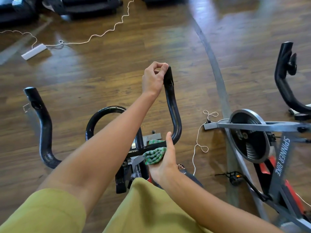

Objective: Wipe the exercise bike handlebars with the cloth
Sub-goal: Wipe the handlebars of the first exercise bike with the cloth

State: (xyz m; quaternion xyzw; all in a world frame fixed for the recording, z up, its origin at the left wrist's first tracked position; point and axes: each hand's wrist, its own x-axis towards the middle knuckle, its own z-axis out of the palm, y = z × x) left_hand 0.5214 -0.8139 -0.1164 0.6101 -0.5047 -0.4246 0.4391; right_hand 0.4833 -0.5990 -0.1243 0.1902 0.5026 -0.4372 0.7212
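Observation:
The black exercise bike handlebars (173, 111) curve up in front of me, with a left horn (42, 125), a centre loop (107, 111) and a right horn. My left hand (154, 78) reaches across and pinches the top end of the right horn. My right hand (165, 158) presses a folded green cloth (154, 155) around the crossbar at the base of the right horn. Part of the cloth shows above the bar; the rest is under my palm.
A second grey bike marked SPINNER BIKE (262, 140) stands close on the right, its black handlebar (284, 78) further back. White cords (198, 145) and a white power strip (34, 51) lie on the wooden floor. Dark machines (80, 5) line the far edge.

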